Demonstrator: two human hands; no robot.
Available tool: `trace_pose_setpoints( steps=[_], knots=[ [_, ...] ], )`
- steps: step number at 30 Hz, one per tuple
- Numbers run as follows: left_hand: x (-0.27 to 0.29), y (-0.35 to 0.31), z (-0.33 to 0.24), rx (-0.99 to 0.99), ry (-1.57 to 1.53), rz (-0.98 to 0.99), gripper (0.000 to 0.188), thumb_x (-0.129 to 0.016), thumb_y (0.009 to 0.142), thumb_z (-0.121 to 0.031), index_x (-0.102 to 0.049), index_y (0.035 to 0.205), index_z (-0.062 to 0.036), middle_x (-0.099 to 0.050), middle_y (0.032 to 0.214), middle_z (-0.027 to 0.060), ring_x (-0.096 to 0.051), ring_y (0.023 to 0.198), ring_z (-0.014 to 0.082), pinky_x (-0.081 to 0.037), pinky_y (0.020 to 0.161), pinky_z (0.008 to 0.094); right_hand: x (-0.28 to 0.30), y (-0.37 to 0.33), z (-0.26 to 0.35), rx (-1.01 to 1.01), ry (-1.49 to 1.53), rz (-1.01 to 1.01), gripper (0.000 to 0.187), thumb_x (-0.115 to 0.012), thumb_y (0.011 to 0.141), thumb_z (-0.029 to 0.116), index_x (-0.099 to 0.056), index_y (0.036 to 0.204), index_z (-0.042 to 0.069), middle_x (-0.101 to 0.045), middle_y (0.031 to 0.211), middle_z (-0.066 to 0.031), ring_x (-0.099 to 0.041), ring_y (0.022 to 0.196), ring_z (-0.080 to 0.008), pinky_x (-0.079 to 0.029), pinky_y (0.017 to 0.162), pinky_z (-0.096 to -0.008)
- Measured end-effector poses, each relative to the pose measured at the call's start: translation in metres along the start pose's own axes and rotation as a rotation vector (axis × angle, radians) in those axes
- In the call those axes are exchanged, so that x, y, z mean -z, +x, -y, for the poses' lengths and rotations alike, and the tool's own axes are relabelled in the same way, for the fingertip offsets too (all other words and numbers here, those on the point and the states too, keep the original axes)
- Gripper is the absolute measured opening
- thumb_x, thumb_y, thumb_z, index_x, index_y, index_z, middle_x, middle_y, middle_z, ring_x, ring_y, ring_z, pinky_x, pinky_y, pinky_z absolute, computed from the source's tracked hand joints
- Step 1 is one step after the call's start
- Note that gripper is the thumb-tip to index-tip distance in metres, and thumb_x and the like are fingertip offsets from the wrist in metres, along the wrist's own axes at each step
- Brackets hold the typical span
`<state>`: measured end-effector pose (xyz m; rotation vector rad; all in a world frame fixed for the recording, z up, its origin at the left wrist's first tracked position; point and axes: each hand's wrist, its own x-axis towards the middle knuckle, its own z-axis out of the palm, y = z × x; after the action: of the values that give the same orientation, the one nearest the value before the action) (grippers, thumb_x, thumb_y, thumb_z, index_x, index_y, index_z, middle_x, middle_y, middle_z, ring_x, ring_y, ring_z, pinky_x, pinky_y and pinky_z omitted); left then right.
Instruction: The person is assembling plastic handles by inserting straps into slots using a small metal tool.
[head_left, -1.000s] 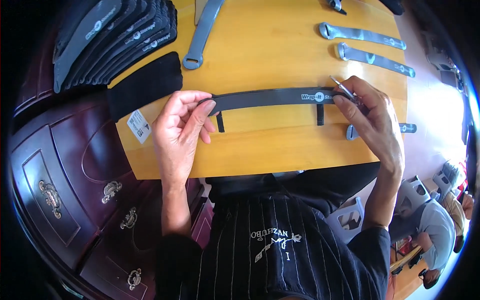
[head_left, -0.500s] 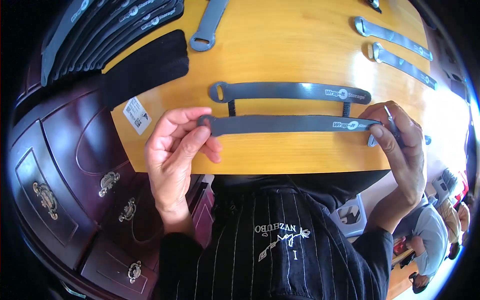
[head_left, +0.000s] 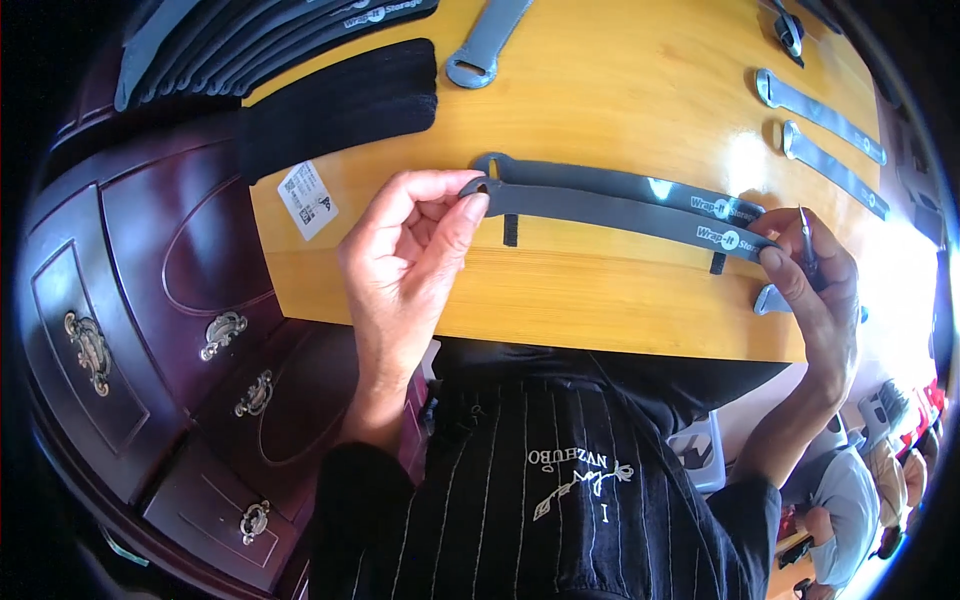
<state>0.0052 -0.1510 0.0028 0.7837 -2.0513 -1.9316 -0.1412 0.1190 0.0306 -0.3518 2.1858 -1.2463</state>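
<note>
A grey strap is stretched between my two hands, just above the yellow table. At its slotted end, my left hand pinches it between thumb and fingers. The plain end is gripped by my right hand, which also holds a slim tool with a pointed metal tip. Close behind lies a second grey strap, partly covered by the held one; its far end is hidden by my right hand. Two short black strips lie crosswise below the straps.
A fanned pile of grey straps and a black fabric stack lie far left, near a white label. More straps are at the right. Dark drawers stand left. Other people sit at the lower right.
Both hands have moved the held strap away from me, so it now overlaps the second strap and the near ends of the black strips show. The whole view has shifted slightly.
</note>
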Motion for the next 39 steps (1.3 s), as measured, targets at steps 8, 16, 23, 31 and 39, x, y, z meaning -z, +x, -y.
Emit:
trace_pose_setpoints(
  steps=[8, 16, 23, 31, 39],
  knots=[
    [-0.003, 0.004, 0.007, -0.124, 0.195, -0.038, 0.015, -0.068, 0.084, 0.002, -0.061, 0.097, 0.0018, -0.061, 0.08, 0.001, -0.052, 0.067, 0.0005, -0.042, 0.06, 0.0142, 0.0, 0.006, -0.007, -0.06, 0.089, 0.006, 0.027, -0.073, 0.083, 0.022, -0.06, 0.095, 0.001, -0.044, 0.07, 0.0061, -0.039, 0.061, -0.003, -0.031, 0.055, -0.0193],
    [-0.005, 0.005, 0.009, -0.145, 0.222, -0.044, 0.018, -0.069, 0.083, 0.003, -0.057, 0.098, 0.0009, -0.059, 0.076, 0.0, -0.05, 0.062, 0.0005, -0.041, 0.054, 0.0145, -0.001, 0.008, -0.006, -0.082, 0.113, 0.018, 0.02, -0.071, 0.083, 0.016, -0.058, 0.091, 0.003, -0.046, 0.077, 0.0055, -0.039, 0.067, -0.0033, -0.031, 0.059, -0.0186],
    [-0.007, 0.006, 0.006, -0.142, 0.256, -0.052, 0.017, -0.068, 0.083, 0.003, -0.057, 0.096, 0.0011, -0.059, 0.074, 0.0017, -0.05, 0.06, 0.0014, -0.041, 0.054, 0.0156, 0.001, 0.01, -0.011, -0.002, 0.11, 0.026, 0.02, -0.071, 0.082, 0.014, -0.057, 0.091, 0.002, -0.046, 0.078, 0.0042, -0.038, 0.067, -0.0039, -0.031, 0.06, -0.0187],
    [-0.008, 0.008, 0.005, -0.126, 0.277, -0.06, 0.015, -0.067, 0.084, 0.002, -0.056, 0.094, 0.0013, -0.058, 0.072, 0.0019, -0.049, 0.059, 0.0027, -0.042, 0.054, 0.0168, -0.003, 0.009, -0.011, -0.013, 0.144, 0.028, 0.021, -0.071, 0.083, 0.011, -0.058, 0.094, -0.001, -0.043, 0.072, 0.0045, -0.038, 0.064, -0.004, -0.031, 0.057, -0.0198],
    [-0.01, 0.009, 0.002, -0.087, 0.267, -0.071, 0.014, -0.067, 0.084, 0.003, -0.056, 0.094, 0.0014, -0.058, 0.071, 0.0016, -0.048, 0.059, 0.003, -0.041, 0.054, 0.0177, -0.001, 0.011, -0.009, -0.013, 0.11, 0.038, 0.018, -0.07, 0.082, 0.009, -0.058, 0.092, -0.001, -0.043, 0.072, 0.0042, -0.037, 0.063, -0.003, -0.029, 0.054, -0.0191]
  ],
)
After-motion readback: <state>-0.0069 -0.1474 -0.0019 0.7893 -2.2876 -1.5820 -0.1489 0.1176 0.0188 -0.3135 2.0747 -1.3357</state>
